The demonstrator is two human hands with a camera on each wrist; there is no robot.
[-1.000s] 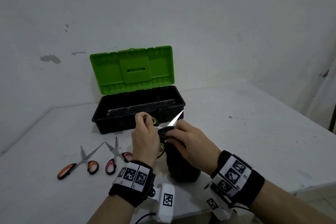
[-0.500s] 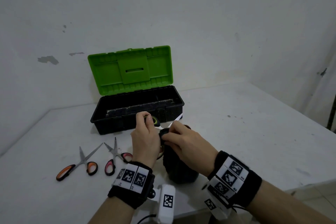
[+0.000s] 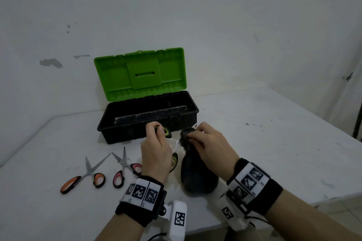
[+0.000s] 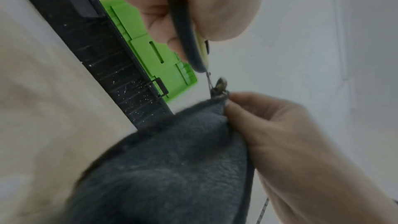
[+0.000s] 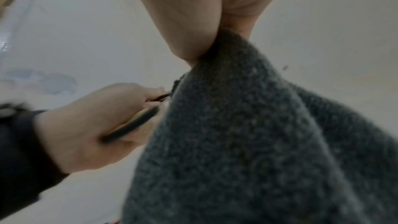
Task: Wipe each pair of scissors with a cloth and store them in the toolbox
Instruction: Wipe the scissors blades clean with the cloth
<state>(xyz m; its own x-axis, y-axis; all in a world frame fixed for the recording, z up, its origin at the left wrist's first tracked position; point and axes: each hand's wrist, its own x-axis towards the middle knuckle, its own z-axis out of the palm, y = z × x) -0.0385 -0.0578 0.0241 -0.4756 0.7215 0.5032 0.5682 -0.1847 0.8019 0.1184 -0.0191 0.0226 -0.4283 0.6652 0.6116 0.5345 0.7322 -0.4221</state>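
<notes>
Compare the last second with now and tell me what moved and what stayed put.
The right hand slid the dark cloth outward along the blade of the green-handled scissors, from near the pivot to the tip, so the bare blade that stuck out past the cloth is now almost covered. The left hand kept its grip on the handles. The orange scissors, pink scissors and open toolbox did not move.

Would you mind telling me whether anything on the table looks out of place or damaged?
Nothing stands out. The toolbox stands open, two pairs of scissors lie flat awaiting wiping, and the left hand holds the green-handled scissors while the right hand wipes with the dark cloth.
</notes>
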